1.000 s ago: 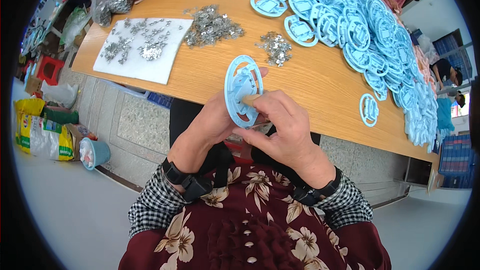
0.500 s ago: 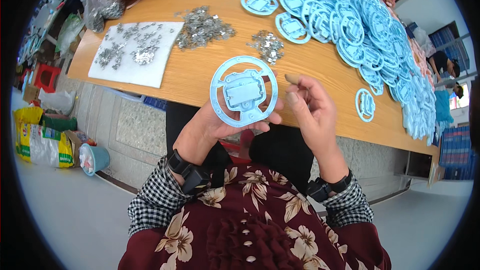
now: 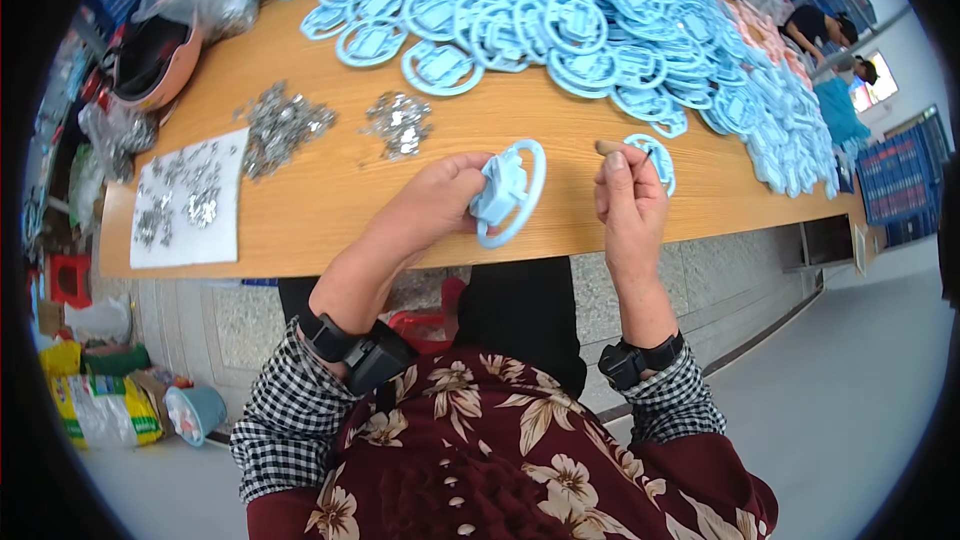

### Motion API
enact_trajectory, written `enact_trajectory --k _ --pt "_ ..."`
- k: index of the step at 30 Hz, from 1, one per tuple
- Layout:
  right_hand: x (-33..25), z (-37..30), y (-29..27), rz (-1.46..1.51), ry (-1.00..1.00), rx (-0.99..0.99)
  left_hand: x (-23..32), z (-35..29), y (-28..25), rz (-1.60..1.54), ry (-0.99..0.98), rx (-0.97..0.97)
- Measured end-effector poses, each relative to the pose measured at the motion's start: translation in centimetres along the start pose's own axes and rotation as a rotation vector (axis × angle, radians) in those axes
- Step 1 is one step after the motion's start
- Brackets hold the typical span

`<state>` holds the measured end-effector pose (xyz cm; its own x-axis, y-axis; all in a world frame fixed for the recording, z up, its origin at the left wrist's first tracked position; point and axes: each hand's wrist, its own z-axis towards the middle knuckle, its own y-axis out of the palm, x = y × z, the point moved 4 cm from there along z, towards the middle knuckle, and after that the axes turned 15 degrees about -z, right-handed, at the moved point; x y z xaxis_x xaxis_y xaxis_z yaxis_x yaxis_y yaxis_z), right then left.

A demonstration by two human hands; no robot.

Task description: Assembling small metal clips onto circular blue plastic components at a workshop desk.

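Observation:
A light blue plastic toy steering wheel (image 3: 502, 192) is tilted nearly side-on above the table's front edge. My left hand (image 3: 437, 202) grips its left side, thumb on top, with the other fingers mostly hidden. My right hand (image 3: 630, 195) is closed in a pinch, a brown cover on one fingertip. A thin dark bit shows by its fingers, too small to name. Just behind that hand, a second blue steering wheel (image 3: 668, 176) lies on the table, partly covered by the fingers; whether they touch it I cannot tell.
A big heap of blue steering wheels (image 3: 580, 30) covers the wooden table's (image 3: 330, 210) far side. To the left are two piles of small metal pieces (image 3: 280, 125) (image 3: 400, 123), a white foam sheet (image 3: 215, 240) with more pieces, and a pink helmet (image 3: 170, 80). People work at far right.
The view has swung to the right. My left hand has turned the steering wheel from facing me to nearly edge-on. My right hand has moved away rightward, beside the lone wheel on the table.

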<state>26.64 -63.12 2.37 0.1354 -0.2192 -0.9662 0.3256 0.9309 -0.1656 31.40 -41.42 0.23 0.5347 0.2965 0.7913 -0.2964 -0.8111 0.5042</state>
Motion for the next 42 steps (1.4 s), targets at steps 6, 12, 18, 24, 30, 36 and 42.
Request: enact_trajectory --k 6,12,18,24,30,36,42 --pt "3.4 1.5 -8.6 -0.404 -0.102 0.317 1.2 7.1 4.9 0.892 0.331 0.098" --pt "5.4 2.2 -13.1 -0.695 -0.107 0.419 0.4 10.7 9.5 1.12 0.405 0.145" --pt "6.6 2.4 -14.4 -0.772 -0.062 0.418 -0.5 11.4 11.4 1.075 0.49 0.077" --pt "7.3 2.3 -14.6 -0.714 -0.055 0.425 -0.4 11.2 11.6 0.989 0.522 -0.003" --pt "7.9 2.4 -15.0 -0.713 -0.027 0.407 -0.9 12.6 10.4 0.709 0.234 -0.135" --pt "8.0 2.6 -14.8 -0.669 -0.039 0.389 -0.1 12.2 10.5 0.667 0.222 -0.039" --pt "7.6 2.2 -13.9 -0.673 -0.071 0.395 -1.2 6.9 11.2 1.143 0.684 -0.061"
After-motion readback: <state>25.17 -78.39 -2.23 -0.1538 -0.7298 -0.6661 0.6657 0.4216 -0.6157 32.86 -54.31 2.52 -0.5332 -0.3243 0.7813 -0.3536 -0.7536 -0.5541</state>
